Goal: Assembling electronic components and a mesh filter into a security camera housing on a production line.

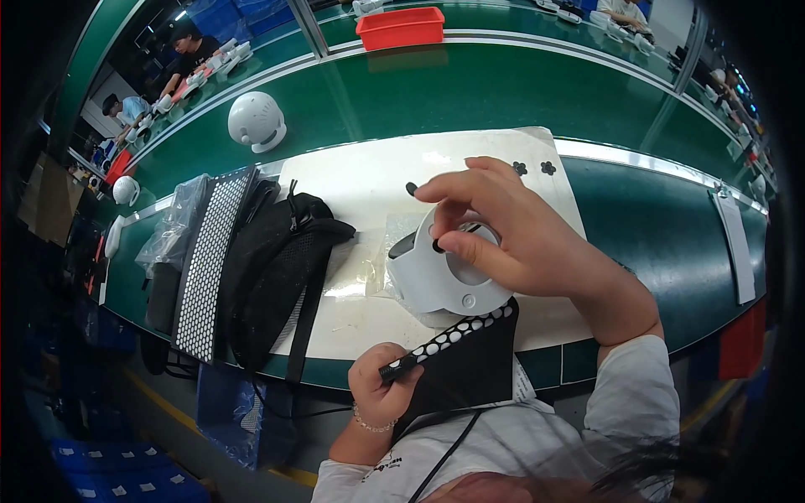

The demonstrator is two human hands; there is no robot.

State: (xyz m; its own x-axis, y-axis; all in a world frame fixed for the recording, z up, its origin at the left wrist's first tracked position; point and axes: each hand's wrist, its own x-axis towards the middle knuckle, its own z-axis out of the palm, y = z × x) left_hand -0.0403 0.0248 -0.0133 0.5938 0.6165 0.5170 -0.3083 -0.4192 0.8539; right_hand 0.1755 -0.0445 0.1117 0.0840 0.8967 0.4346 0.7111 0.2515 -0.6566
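Note:
My left hand [381, 390] is closed around the end of a folded black sheet [453, 335] with white round spots along its upper edge. The sheet hangs down in front of my body. Over a white plastic housing [428, 281] with a round opening, my right hand [503, 214] is bent, its fingers curled. One small black round pad [411, 189] sits at the index fingertip. Another black pad [438, 246] shows at the thumb tip, against the housing. Whether the thumb grips or presses this pad is hard to tell. The housing lies on a pale board [352, 314].
Left of the housing lie a black fabric bag [281, 268], a white-spotted sheet [210, 268] and clear plastic bags [176, 222]. A rounded white device [257, 121] stands farther back on the green surface. Beyond are a red bin [401, 28] and people at work.

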